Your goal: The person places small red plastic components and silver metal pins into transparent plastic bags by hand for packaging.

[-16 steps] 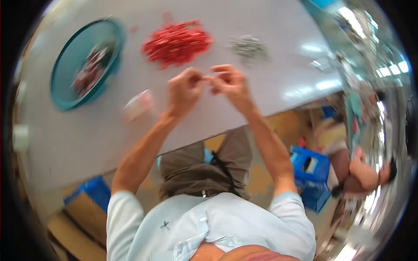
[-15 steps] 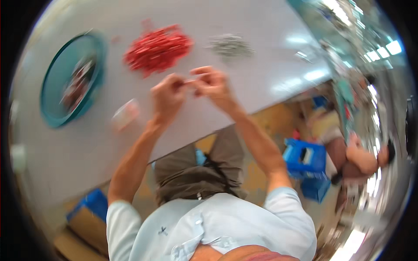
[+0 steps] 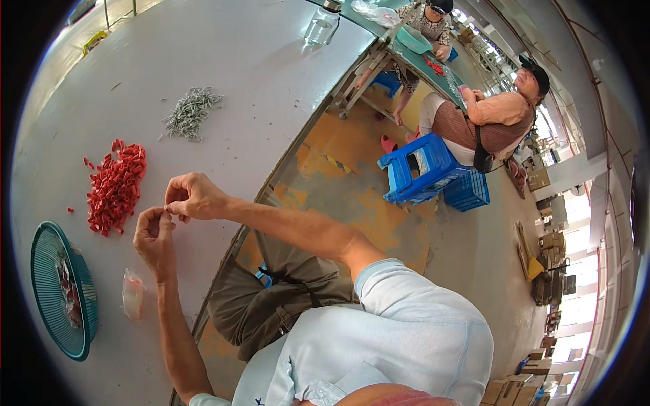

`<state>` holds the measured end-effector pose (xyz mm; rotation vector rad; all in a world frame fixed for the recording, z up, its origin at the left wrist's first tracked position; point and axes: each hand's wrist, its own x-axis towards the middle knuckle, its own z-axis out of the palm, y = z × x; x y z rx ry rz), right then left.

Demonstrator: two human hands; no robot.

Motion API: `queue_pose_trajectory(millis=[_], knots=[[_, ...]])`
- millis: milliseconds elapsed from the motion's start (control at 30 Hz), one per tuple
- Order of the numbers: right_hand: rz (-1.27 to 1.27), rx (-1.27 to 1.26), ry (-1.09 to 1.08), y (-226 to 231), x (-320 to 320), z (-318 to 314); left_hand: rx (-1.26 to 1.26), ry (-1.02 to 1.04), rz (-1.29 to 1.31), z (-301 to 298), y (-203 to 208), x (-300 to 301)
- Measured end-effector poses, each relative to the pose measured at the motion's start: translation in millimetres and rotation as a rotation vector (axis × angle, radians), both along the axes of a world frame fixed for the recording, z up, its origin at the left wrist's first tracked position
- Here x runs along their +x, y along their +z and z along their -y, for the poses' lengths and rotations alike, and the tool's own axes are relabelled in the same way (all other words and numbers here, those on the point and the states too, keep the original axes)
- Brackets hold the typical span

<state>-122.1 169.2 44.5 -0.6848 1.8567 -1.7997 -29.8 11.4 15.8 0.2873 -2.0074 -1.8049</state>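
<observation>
My left hand and my right hand meet fingertip to fingertip above the grey table. Both are closed in a pinch, and whatever lies between the fingertips is too small or hidden to name. Beyond my left hand is a heap of small red plastic pieces, with a few loose ones at its left. Farther off lies a pile of thin silver metal pins or screws.
A teal plastic basket with packets inside stands left of a small clear bag. A glass bottle is at the far table edge. One person sits on a blue stool; another person is beyond.
The view has swung to the right, so the table's things sit farther left and the seated people show clearly. My hands are still pinched together.
</observation>
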Motion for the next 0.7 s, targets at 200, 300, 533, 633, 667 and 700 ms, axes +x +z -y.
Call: queue_pose_trajectory(millis=[200, 300, 533, 633, 667, 700], knots=[[-0.719, 0.108, -0.257, -10.7, 19.9, 11.2, -0.306, 0.055, -0.041, 0.2, -8.9, 2.3], [-0.716, 0.132, -0.26, -9.9, 22.3, 9.9, -0.251, 0.06, -0.007, 2.0, -6.4, 3.3], [-0.726, 0.185, -0.262, 2.2, 29.3, 1.6, -0.021, -0.051, 0.049, 3.2, 1.0, 2.4], [-0.752, 0.111, -0.233, -1.6, 32.4, 13.9, 0.048, -0.04, 0.072, 27.2, -4.4, 14.3], [-0.782, 0.024, -0.205, -3.2, 35.2, 25.7, 0.071, -0.027, 0.057, 35.7, -2.7, 20.2], [-0.81, -0.061, -0.211, -10.1, 27.8, 28.9, 0.104, -0.015, 0.055, 37.4, 2.3, 17.4]])
